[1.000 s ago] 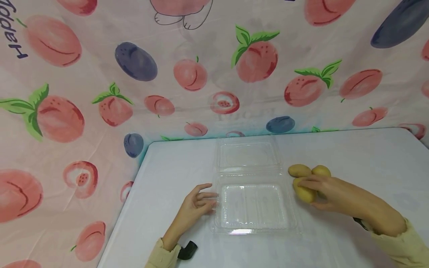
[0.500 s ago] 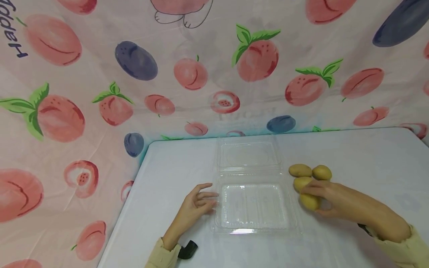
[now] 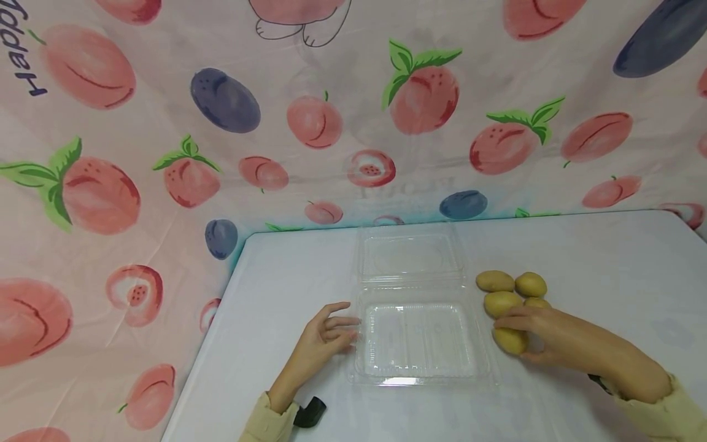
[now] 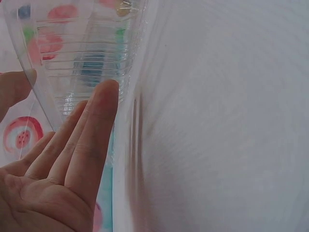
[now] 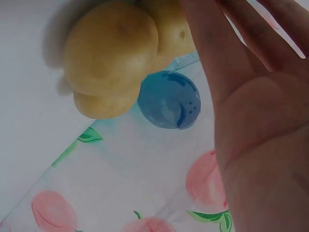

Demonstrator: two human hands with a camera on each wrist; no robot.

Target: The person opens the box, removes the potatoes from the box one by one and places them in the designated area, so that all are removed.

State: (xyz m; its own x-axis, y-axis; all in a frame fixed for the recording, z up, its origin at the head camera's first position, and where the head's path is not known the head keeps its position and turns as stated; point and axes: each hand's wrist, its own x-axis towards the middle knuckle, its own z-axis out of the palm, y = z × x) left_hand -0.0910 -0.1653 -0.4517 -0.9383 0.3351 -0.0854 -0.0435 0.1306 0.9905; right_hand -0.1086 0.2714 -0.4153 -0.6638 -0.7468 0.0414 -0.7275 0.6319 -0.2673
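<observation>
My right hand (image 3: 544, 334) reaches over the nearest potato (image 3: 510, 342), fingers across its top and thumb at its near side. Beyond it lie several more potatoes, among them a yellow one (image 3: 501, 304) just behind and a paler oval one (image 3: 494, 281) at the back. In the right wrist view a large potato (image 5: 111, 48) sits beside my fingers. A clear plastic clamshell box (image 3: 420, 376) lies unfolded in the middle, its lid (image 3: 410, 255) flat toward the back. My left hand (image 3: 323, 337) has relaxed fingers at the box's left rim; the left wrist view shows fingertips overlapping its ribbed wall.
The white table (image 3: 298, 270) ends at the back and left against a hanging cloth (image 3: 342, 73) printed with peaches. A black strap piece (image 3: 310, 412) sits at the left cuff.
My right hand has drawn the near potato toward me, apart from the others. A potato behind the hand now shows. The left hand and box stay put.
</observation>
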